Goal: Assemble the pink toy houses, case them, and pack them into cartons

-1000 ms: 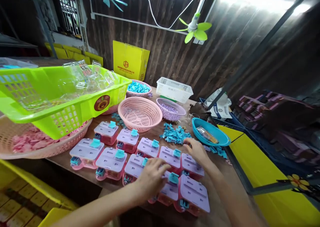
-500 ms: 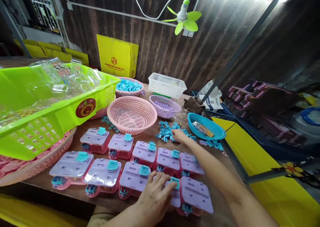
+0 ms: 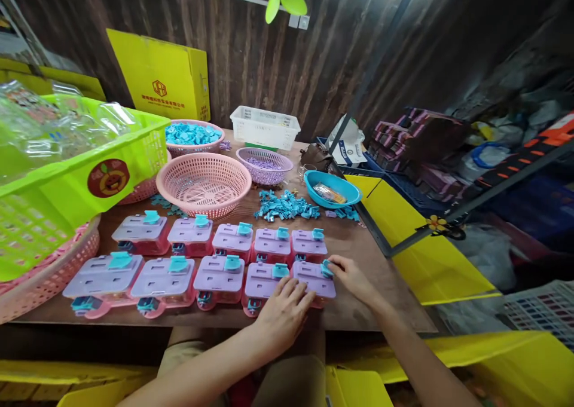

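Two rows of pink boxes with purple lids stand on the table, most with a raised blue tab on top. My right hand (image 3: 352,278) pinches a small blue plastic tab (image 3: 327,268) at the right end of the lid on the front row's rightmost box (image 3: 309,269). Across the front of that box and its neighbour (image 3: 262,281) lies my left hand (image 3: 287,311), fingers outstretched over the lid edges, holding nothing. Beyond the back row, a heap of loose blue tabs (image 3: 287,205) is spread on the wood.
Behind the boxes stand a pink basket (image 3: 204,207), a purple basket (image 3: 264,174), a white basket (image 3: 264,133) and a blue basin (image 3: 314,199). At left, a lime-green crate (image 3: 147,147) overhangs a pink basket of parts (image 3: 67,275). A metal frame (image 3: 403,242) borders the table's right side.
My right hand has come back from the blue heap to the front right box with a blue tab. My left hand stays at the front boxes. The view has shifted.
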A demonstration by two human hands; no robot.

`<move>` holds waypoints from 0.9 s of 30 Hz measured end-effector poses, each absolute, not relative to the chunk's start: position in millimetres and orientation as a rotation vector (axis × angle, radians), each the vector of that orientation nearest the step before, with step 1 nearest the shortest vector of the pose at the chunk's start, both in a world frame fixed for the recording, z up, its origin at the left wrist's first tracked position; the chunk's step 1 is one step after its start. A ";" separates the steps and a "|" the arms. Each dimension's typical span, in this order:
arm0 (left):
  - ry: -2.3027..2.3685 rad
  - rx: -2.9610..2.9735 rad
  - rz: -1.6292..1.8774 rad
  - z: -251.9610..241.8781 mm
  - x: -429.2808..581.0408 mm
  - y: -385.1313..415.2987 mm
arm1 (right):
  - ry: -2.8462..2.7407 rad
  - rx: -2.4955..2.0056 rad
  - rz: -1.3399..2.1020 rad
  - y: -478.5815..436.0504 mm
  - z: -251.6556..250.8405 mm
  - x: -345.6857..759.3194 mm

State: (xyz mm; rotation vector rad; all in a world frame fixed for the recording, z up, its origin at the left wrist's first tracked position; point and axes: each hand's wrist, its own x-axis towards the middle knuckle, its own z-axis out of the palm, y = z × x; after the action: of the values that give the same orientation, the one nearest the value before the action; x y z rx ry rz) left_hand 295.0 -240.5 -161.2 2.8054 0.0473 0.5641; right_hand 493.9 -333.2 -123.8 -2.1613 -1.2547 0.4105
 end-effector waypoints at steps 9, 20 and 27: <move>0.037 2.940 0.346 -167.1 312.0 -247.8 | -1.303 -2.242 0.024 -326.8 -152.2 484.9; 0.029 2.855 0.264 -156.7 315.7 -246.4 | -1.400 -2.400 -0.243 -332.0 -167.1 471.7; 0.195 2.384 0.563 -96.9 274.7 -216.1 | -1.340 -2.204 -0.103 -338.7 -122.2 481.2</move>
State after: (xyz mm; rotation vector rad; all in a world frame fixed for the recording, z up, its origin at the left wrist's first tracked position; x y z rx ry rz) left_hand 274.7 -216.1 -96.9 2.3841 0.1946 0.5633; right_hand 481.2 -338.7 -122.2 -2.2042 -1.3402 -0.1029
